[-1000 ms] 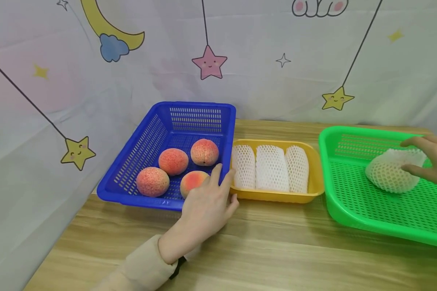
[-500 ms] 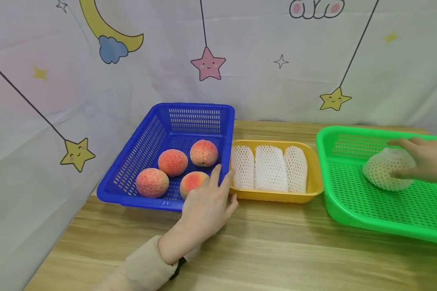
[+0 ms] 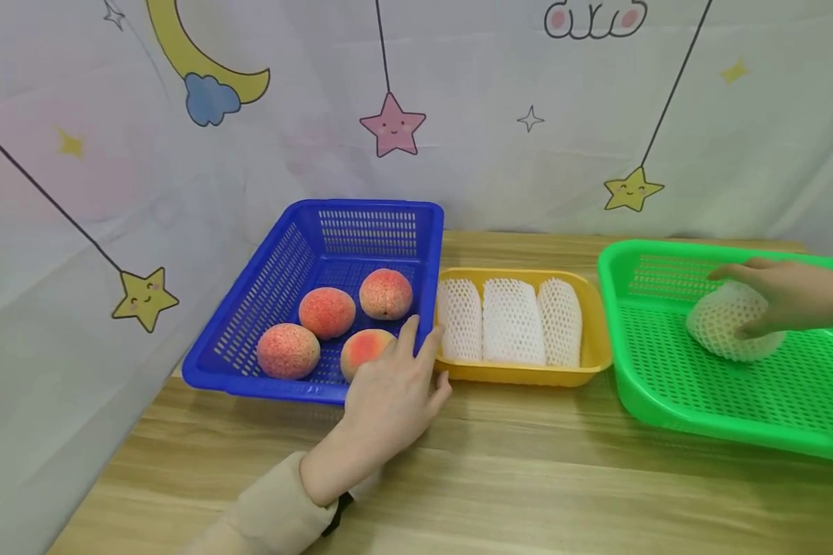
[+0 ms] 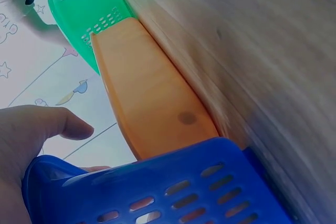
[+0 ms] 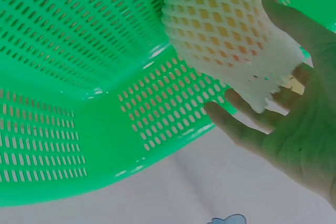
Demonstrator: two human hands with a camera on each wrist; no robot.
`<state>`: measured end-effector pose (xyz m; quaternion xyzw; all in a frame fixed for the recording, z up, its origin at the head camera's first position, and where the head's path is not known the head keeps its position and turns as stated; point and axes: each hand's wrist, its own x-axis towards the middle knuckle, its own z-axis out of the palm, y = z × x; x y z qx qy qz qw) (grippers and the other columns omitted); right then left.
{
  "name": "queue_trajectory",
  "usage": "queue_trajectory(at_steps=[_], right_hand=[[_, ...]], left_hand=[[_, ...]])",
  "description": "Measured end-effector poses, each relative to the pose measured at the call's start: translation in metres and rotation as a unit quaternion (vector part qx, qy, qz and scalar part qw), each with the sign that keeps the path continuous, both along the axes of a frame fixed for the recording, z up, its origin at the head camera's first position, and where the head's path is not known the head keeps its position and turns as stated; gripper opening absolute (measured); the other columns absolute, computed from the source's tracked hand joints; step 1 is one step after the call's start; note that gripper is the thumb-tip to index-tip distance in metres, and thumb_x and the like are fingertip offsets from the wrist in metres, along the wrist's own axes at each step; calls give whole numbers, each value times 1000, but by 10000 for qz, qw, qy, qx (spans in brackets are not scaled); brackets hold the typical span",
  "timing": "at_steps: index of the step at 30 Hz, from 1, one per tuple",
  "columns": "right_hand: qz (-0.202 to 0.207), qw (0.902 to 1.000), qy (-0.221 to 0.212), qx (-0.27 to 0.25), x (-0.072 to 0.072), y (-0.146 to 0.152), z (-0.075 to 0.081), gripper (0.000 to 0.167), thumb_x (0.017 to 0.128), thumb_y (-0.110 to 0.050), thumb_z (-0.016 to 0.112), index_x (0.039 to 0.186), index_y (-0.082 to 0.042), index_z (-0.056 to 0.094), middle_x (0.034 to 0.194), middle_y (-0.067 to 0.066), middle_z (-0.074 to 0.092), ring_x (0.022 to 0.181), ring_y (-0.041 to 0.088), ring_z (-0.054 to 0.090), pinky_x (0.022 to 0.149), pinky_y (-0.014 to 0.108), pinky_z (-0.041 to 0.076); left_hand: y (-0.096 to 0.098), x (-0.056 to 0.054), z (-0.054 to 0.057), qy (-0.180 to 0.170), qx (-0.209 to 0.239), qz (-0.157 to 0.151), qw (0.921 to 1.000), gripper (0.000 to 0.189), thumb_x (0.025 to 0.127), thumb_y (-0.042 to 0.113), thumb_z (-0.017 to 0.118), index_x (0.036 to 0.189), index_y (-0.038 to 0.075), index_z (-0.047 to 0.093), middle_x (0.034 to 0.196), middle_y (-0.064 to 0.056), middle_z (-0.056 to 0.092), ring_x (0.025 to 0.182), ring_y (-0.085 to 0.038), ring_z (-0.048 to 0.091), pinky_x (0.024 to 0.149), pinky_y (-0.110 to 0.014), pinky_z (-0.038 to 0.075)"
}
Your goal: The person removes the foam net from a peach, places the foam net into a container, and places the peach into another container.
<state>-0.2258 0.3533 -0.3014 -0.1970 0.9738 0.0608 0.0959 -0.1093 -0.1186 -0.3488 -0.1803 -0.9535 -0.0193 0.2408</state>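
In the head view my left hand [image 3: 393, 381] lies over the near right corner of the blue basket [image 3: 222, 324]. Its thumb is outside the wall, the other fingers over the rim, gripping it. Several peaches [image 3: 288, 351] lie in that basket, one partly behind the hand. On the right, my right hand [image 3: 794, 295] reaches into the green basket [image 3: 607, 324], around a peach in a white foam net [image 3: 725, 324]. The right wrist view shows this netted peach [image 5: 215, 19] with my thumb beside it and the other fingers spread, extended, near the loose net end.
A yellow tray [image 3: 593, 370] stands between the two baskets, holding three white foam nets [image 3: 514, 320]. All stand on a wood-grain table [image 3: 514, 470]. A printed cloth [image 3: 486, 177] hangs behind and to the left.
My right hand has moved left and closer over the netted peach, which stays in about the same place in the green basket. The left hand keeps its place; the head view shifts slightly.
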Motion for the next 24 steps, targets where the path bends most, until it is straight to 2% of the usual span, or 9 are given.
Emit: queue_trajectory(at_steps=[5,10,16,21,24], right_hand=[[17,9990,-201,-401,-9,3,-13,87,64,-34,86,132,2,45,126,40,49,107,58,52,74,61,50],[-179,9972,-382,-622,-13,5,-23,85,65,-35,85,130,3,45,122,39,50,96,53,58,62,52,54],[-301,9977,-417,-449,-10,1,-25,90,64,-37,85,131,4,41,122,42,46,95,54,58,63,53,53],[-281,9981,-307,-450,-9,0,-27,85,62,-34,87,128,-1,44,114,38,50,87,44,62,55,42,53],[-228,9984,-269,-446,-8,-1,-28,81,62,-31,86,126,-2,45,112,36,52,84,40,62,54,40,53]], left_hand=[[0,0,-2,68,0,-29,10000,51,82,34,65,129,16,57,125,-17,61,84,-23,68,40,-29,43],[-1,0,-1,97,-9,-9,10000,51,82,33,66,129,16,57,126,-16,61,84,-23,69,39,-28,42],[-2,1,-1,207,-23,12,9998,51,81,33,66,129,16,57,125,-16,61,84,-23,69,38,-28,41],[-1,1,-2,266,-7,25,9996,52,80,33,68,128,16,58,124,-16,61,82,-23,68,38,-29,40],[-1,0,-3,268,16,4,9996,51,81,33,67,128,16,58,124,-17,61,81,-23,68,38,-28,39]])
